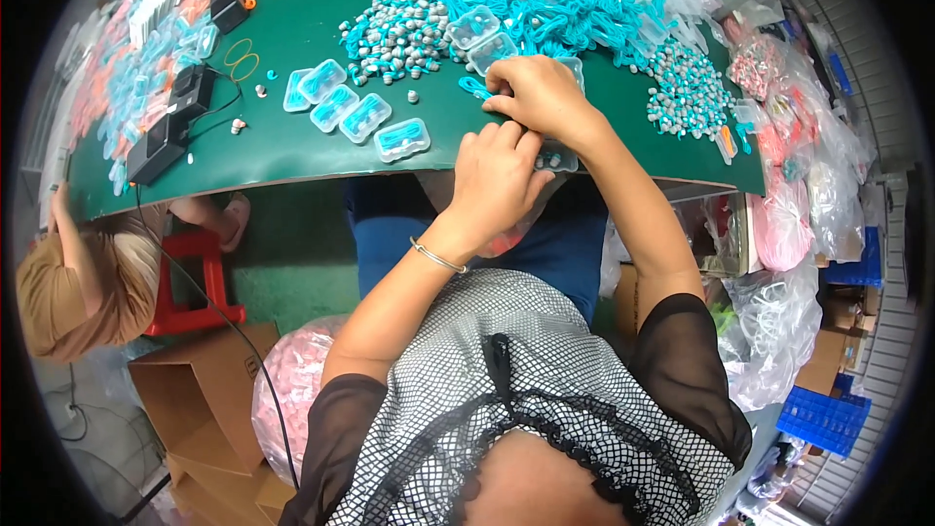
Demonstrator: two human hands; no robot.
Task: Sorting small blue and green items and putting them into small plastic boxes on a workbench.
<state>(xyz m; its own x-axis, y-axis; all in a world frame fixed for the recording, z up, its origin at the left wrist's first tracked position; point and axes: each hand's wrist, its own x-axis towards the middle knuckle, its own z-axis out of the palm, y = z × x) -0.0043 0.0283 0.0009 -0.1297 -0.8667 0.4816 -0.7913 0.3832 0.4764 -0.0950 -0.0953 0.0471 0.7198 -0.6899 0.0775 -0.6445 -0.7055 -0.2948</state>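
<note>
My right hand (pixel 542 95) is above the table's near edge, with thumb and fingers closed on a small turquoise cord bundle (pixel 473 87) that sticks out to their left. Just below it, my left hand (pixel 492 175) has its fingers curled in near the right hand's fingertips. Whatever they grip is hidden. A clear plastic case (pixel 556 157) with small pieces in it shows to the right of the left hand, partly covered. Two more clear cases, one of them (pixel 473 27), lie beyond my right hand. Several filled cases (pixel 365 118) with turquoise contents lie to the left.
Grey-and-turquoise beads form piles (pixel 394 34) left and right (pixel 688 88) on the green table (pixel 302 24). A large heap of turquoise cords (pixel 555 0) lies at the back. Black boxes (pixel 156 148) with a cable stand at left. Another person (pixel 97 282) sits by a red stool (pixel 200 278).
</note>
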